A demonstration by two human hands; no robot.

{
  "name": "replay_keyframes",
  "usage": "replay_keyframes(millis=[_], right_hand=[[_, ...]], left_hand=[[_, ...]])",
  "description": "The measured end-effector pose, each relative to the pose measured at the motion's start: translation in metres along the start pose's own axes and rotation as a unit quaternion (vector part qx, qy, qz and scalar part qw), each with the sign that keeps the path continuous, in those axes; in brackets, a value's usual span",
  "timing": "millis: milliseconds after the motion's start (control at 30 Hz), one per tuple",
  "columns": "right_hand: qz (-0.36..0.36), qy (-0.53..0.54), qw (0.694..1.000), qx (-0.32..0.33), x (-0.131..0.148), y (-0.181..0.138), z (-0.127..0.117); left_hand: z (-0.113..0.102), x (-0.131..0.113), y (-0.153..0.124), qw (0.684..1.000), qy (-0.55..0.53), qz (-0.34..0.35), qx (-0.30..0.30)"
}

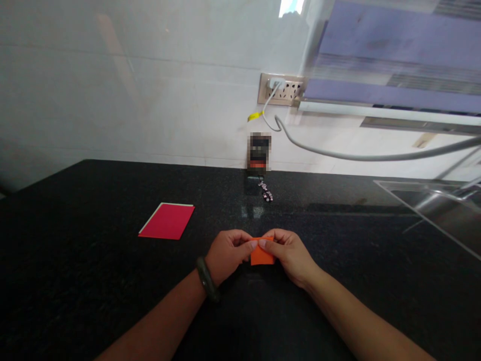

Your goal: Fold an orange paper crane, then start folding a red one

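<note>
A small orange piece of folded paper (262, 257) is held between my two hands over the black countertop. My left hand (230, 253) pinches its upper left part, thumb on top. From the other side, my right hand (291, 253) grips the upper right part, and the two thumb tips nearly meet at the top edge. The fingers behind the paper are mostly hidden. To the left lies a stack of square paper (167, 221), red on top with a pale edge showing beneath. A dark bangle (206, 280) circles my left wrist.
The black countertop (93, 281) runs back to a tiled wall. A pixelated dark object (259, 152) leans there, with a beaded strap (266, 192) in front. A grey cable (338, 156) hangs from the wall socket (281, 89). At the right is a metal sink (432, 200).
</note>
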State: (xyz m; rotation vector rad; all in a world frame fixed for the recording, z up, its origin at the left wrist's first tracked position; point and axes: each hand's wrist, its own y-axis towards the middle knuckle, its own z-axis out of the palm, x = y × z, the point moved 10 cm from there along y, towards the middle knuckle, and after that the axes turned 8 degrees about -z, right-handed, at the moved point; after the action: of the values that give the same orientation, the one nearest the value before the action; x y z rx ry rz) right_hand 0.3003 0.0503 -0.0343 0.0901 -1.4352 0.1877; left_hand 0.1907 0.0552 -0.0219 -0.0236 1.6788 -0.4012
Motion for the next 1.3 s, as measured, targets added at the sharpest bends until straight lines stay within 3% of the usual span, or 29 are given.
replay_keyframes(millis=[200,433,733,1033,1300], right_hand=[[0.028,0.046,0.998,-0.014,-0.002,-0.002,0.002],[0.04,0.093,0.995,-0.023,-0.006,-0.001,0.004],[0.031,0.007,0.999,0.007,-0.003,-0.001,0.003],[-0.002,-0.048,0.999,0.008,-0.003,0.001,0.008],[-0.074,-0.274,0.959,-0.017,0.011,0.004,-0.001]], left_hand=[[-0.004,-0.007,-0.004,0.999,-0.01,0.041,-0.015],[-0.008,-0.008,-0.006,0.998,0.007,0.042,-0.052],[0.004,-0.001,0.0,0.999,0.026,0.03,0.017],[-0.012,-0.011,-0.005,0.991,0.068,0.082,-0.077],[-0.015,-0.01,-0.007,0.988,0.058,0.094,-0.103]])
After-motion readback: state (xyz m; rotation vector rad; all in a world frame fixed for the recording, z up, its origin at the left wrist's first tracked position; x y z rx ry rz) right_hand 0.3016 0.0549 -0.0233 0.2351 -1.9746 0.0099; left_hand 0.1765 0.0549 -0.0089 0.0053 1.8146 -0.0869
